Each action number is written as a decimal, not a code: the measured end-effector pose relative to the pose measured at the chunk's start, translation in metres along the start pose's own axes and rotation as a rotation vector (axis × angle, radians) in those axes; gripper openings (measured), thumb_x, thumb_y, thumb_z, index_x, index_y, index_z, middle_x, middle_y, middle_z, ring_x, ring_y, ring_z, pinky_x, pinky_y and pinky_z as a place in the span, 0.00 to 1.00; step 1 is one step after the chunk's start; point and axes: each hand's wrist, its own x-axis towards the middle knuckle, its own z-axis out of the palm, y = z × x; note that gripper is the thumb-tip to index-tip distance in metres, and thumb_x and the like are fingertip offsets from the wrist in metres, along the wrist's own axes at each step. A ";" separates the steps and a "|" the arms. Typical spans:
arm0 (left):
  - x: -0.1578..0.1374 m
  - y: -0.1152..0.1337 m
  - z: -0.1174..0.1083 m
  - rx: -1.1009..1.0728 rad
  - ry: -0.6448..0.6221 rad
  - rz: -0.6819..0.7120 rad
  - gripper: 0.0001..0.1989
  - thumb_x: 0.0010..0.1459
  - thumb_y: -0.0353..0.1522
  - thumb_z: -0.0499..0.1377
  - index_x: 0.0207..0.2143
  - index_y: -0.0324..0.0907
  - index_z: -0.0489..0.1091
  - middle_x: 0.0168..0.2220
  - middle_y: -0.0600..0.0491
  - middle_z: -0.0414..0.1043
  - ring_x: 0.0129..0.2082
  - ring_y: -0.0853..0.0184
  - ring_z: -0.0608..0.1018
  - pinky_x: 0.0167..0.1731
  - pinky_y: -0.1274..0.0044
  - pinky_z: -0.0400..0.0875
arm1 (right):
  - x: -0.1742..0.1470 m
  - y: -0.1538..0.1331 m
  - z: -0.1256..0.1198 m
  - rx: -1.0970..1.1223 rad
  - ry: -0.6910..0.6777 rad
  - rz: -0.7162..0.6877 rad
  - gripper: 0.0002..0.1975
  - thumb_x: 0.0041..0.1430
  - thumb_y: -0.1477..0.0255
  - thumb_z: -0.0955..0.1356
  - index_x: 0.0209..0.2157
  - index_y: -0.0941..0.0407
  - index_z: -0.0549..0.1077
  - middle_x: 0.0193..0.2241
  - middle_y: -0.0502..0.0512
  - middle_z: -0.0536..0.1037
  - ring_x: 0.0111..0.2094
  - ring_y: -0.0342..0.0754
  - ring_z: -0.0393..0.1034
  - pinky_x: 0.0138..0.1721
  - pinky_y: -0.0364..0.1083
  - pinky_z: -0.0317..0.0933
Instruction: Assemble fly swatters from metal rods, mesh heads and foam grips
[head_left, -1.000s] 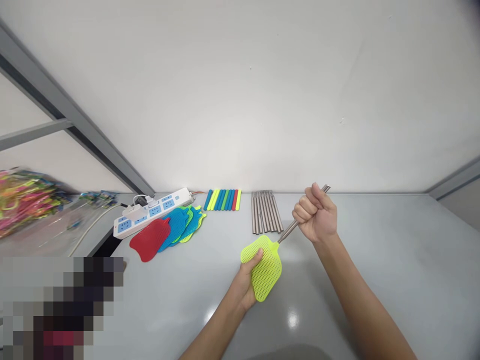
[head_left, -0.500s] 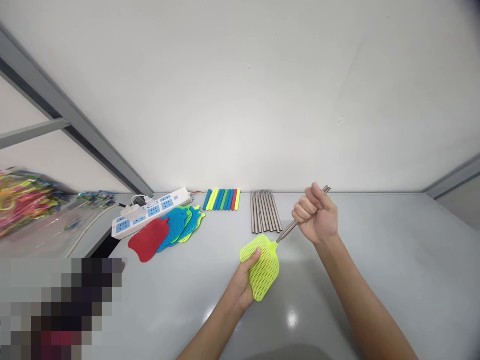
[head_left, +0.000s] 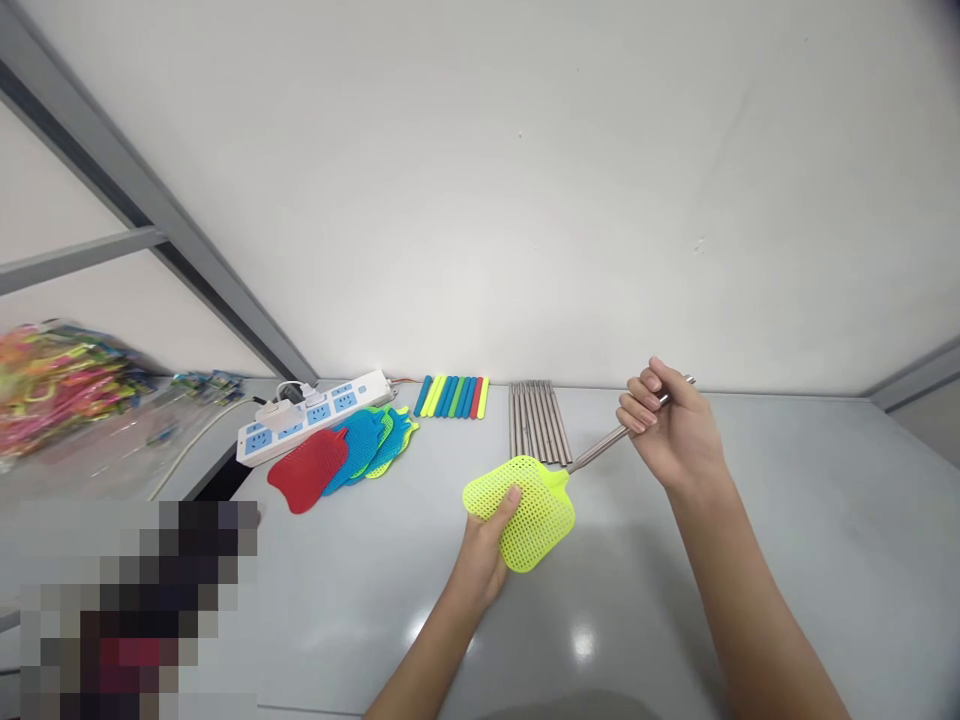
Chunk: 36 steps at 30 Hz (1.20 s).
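A yellow-green fly swatter head (head_left: 541, 520), flat and full of small holes, is gripped by my left hand (head_left: 487, 550), thumb on top and fingers behind it. Its narrow neck meets a thin metal rod (head_left: 600, 447) that slants up to the right. Around the rod's far part curl the fingers of my right hand (head_left: 671, 420), more loosely than a full fist. The rod's tip pokes out past that hand. Just behind the swatter head lies a row of metal rods (head_left: 538, 420) on the grey table (head_left: 810, 560).
Left of the rods lie several coloured sticks (head_left: 454, 397). Further left, red, blue and green swatter heads (head_left: 311, 470) overlap beside a white power strip (head_left: 315, 412). A plastic bag of colourful items (head_left: 75, 385) sits at far left. A wall (head_left: 525, 250) rises behind the table.
My right hand has loosened its fist and turned more open around the rod. The swatter head has rotated and shows flatter. The whole view has shifted slightly.
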 end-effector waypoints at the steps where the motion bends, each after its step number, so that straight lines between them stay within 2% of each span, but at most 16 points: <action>1: -0.001 0.000 0.001 0.026 0.007 0.022 0.19 0.46 0.31 0.59 0.43 0.40 0.66 0.39 0.49 0.72 0.38 0.64 0.73 0.43 0.73 0.64 | 0.001 0.001 -0.002 0.026 0.040 -0.008 0.12 0.49 0.69 0.64 0.18 0.56 0.57 0.14 0.43 0.51 0.13 0.35 0.48 0.12 0.37 0.49; 6: -0.001 -0.005 0.000 0.156 0.044 0.089 0.18 0.42 0.32 0.61 0.39 0.38 0.68 0.38 0.47 0.72 0.39 0.61 0.72 0.41 0.72 0.64 | 0.004 0.003 -0.009 0.145 0.198 -0.072 0.12 0.49 0.71 0.63 0.18 0.56 0.54 0.13 0.43 0.50 0.12 0.36 0.46 0.11 0.38 0.48; 11: -0.002 -0.008 -0.002 0.150 0.027 0.062 0.15 0.43 0.31 0.61 0.37 0.38 0.68 0.36 0.47 0.72 0.38 0.61 0.73 0.41 0.71 0.65 | -0.004 -0.001 -0.002 0.181 0.146 -0.057 0.16 0.48 0.72 0.63 0.15 0.56 0.49 0.12 0.42 0.45 0.12 0.36 0.42 0.11 0.38 0.44; 17: -0.002 -0.006 -0.001 0.116 0.057 0.051 0.14 0.44 0.32 0.60 0.35 0.39 0.68 0.35 0.48 0.73 0.37 0.62 0.74 0.40 0.71 0.65 | -0.014 -0.001 0.009 0.120 0.068 -0.088 0.21 0.49 0.72 0.62 0.15 0.56 0.42 0.12 0.43 0.39 0.12 0.37 0.37 0.11 0.40 0.39; 25: 0.001 -0.009 -0.006 0.121 0.095 0.045 0.15 0.45 0.32 0.59 0.38 0.39 0.66 0.35 0.48 0.72 0.38 0.62 0.73 0.38 0.72 0.67 | -0.006 0.017 0.010 0.063 0.021 -0.167 0.21 0.50 0.70 0.62 0.15 0.56 0.43 0.11 0.42 0.38 0.12 0.36 0.34 0.11 0.40 0.35; 32: -0.001 -0.007 -0.004 0.084 0.081 0.038 0.18 0.44 0.32 0.60 0.40 0.37 0.65 0.35 0.47 0.72 0.36 0.61 0.74 0.37 0.72 0.68 | 0.002 0.020 0.002 0.118 0.073 -0.135 0.21 0.50 0.70 0.63 0.15 0.56 0.43 0.12 0.42 0.38 0.13 0.36 0.33 0.11 0.39 0.35; 36: -0.001 -0.003 -0.003 0.082 0.065 0.021 0.16 0.45 0.32 0.60 0.39 0.38 0.66 0.34 0.48 0.72 0.36 0.63 0.74 0.36 0.73 0.68 | 0.004 0.019 -0.002 0.158 0.076 -0.084 0.21 0.49 0.70 0.63 0.15 0.56 0.43 0.12 0.42 0.39 0.12 0.36 0.35 0.11 0.39 0.37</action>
